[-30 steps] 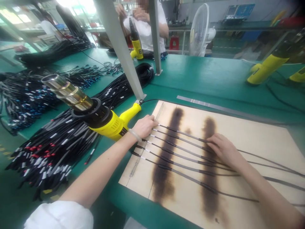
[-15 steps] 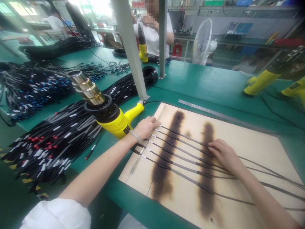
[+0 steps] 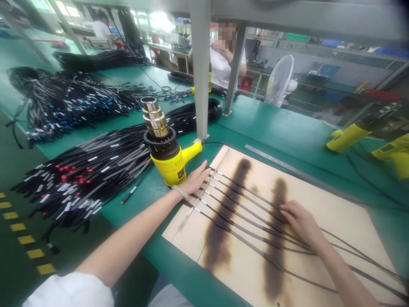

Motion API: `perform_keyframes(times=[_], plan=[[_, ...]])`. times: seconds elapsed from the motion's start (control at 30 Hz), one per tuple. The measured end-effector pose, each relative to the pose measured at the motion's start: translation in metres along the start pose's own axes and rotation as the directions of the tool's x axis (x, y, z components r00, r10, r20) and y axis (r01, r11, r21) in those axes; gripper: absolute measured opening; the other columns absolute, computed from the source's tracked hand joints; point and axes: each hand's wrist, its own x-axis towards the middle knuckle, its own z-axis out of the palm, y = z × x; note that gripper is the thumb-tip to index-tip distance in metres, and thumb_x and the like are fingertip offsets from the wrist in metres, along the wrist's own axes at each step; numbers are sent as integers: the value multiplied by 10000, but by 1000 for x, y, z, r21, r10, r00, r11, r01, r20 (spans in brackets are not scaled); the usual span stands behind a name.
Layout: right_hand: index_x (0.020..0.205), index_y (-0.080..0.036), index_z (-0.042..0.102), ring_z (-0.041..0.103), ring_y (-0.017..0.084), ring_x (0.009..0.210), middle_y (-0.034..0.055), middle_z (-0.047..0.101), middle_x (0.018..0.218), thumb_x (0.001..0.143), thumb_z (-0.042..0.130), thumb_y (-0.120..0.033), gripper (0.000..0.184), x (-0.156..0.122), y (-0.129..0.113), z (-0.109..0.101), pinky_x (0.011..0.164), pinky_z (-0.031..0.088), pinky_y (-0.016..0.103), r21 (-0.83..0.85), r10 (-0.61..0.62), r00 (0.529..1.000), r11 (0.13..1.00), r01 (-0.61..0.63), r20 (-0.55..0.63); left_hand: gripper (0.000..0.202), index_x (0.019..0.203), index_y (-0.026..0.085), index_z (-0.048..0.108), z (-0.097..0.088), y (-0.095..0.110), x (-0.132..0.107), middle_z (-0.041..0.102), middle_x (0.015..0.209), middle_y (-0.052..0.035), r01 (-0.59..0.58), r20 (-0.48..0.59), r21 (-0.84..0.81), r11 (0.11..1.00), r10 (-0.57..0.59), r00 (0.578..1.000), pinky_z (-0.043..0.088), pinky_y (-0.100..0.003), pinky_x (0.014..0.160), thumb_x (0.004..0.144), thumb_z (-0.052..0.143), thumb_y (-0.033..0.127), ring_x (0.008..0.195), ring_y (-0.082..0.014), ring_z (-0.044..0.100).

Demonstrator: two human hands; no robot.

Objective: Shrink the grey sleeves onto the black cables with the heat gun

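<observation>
Across the lower right of the head view, a pale board (image 3: pixel 326 204) lies on the green tabletop (image 3: pixel 287 123), marked by two dark scorched bands. Six thin black cables (image 3: pixel 241 239) with white labels near their left ends run side by side over it, crossing both bands and trailing off towards the lower right. At the centre of the frame, the left hand (image 3: pixel 195 178) rests over the cables' left ends, fingers stretched out and slightly parted; whether it grips any of them cannot be told. Right of centre, the right hand (image 3: pixel 298 217) has its fingertips drawn together at the uppermost cables, over the farther scorched band; the hand hides whether one is pinched.

Just beyond the left hand stands a yellow heat gun (image 3: pixel 164 168), its metal nozzle pointing up. At middle left lies a bundle of cables with red tips (image 3: pixel 105 166); above it, in the upper left, a bundle with blue tips (image 3: pixel 76 102). Behind the board lies a ruler-like strip (image 3: pixel 275 157). Upper centre shows a co-worker (image 3: pixel 220 70) behind grey posts, with a white fan (image 3: pixel 280 81) to the right.
</observation>
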Motion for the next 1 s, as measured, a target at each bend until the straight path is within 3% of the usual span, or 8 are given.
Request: perform_keyframes(times=[0.17, 0.3, 0.5, 0.63, 0.73, 0.9, 1.0], plan=[[1024, -175, 558, 557, 175, 838, 79, 574, 952, 859, 471, -403, 295, 5, 0, -3, 729, 467, 314, -21, 39, 999, 999, -39, -25, 764, 1407, 171, 265, 0, -12, 4, 210, 1468, -17, 6, 7, -137, 991, -5, 1000, 94, -312, 1141, 826, 248, 668, 1358, -172, 191], [1020, -149, 574, 545, 218, 917, 108, 590, 982, 835, 501, -420, 336, 41, -29, -1, 805, 447, 362, -45, -23, 987, 999, 16, -158, 798, 1390, 151, 306, -1, -17, 7, 223, 1464, -29, 7, 22, -171, 985, -4, 1000, 109, -294, 1137, 812, 235, 697, 1353, -176, 209], [897, -168, 642, 515, 191, 873, 80, 591, 915, 819, 518, -285, 188, 124, -104, 46, 782, 410, 314, -39, -103, 994, 994, 102, -43, 875, 1385, 113, 310, -3, -19, 8, 219, 1462, -53, -16, 48, -140, 990, 23, 999, 113, -300, 1136, 782, 193, 737, 1353, -191, 211], [820, -153, 666, 503, 202, 830, 92, 588, 869, 784, 546, -238, 151, 160, -132, 77, 724, 381, 309, -75, -62, 998, 995, 64, 34, 911, 1388, 128, 309, -1, -21, 8, 211, 1463, -53, -14, 64, -130, 991, 22, 998, 117, -332, 1135, 753, 179, 768, 1358, -206, 194], [745, -149, 664, 515, 182, 807, 73, 595, 829, 786, 523, -186, 151, 169, -138, 86, 706, 369, 280, -74, -58, 995, 995, 64, 87, 918, 1394, 145, 302, 1, -23, 8, 200, 1465, -47, -22, 68, -129, 991, 31, 997, 111, -343, 1136, 744, 154, 776, 1360, -210, 188], [909, -148, 654, 505, 190, 908, 78, 591, 922, 805, 543, -254, 185, 160, -139, 83, 739, 360, 277, -68, -47, 997, 996, 52, 63, 937, 1386, 135, 319, 4, -25, 8, 192, 1467, -47, -46, 83, -135, 990, 58, 995, 77, -336, 1137, 735, 110, 775, 1367, -196, 163], [796, -173, 665, 492, 191, 894, 59, 586, 890, 785, 562, -241, 124, 154, -148, 87, 724, 343, 285, -71, -63, 995, 995, 68, 79, 928, 1382, 151, 329, 5, -26, 9, 189, 1468, -43, -55, 96, -127, 990, 68, 993, 67, -321, 1135, 731, 105, 774, 1369, -185, 151]])
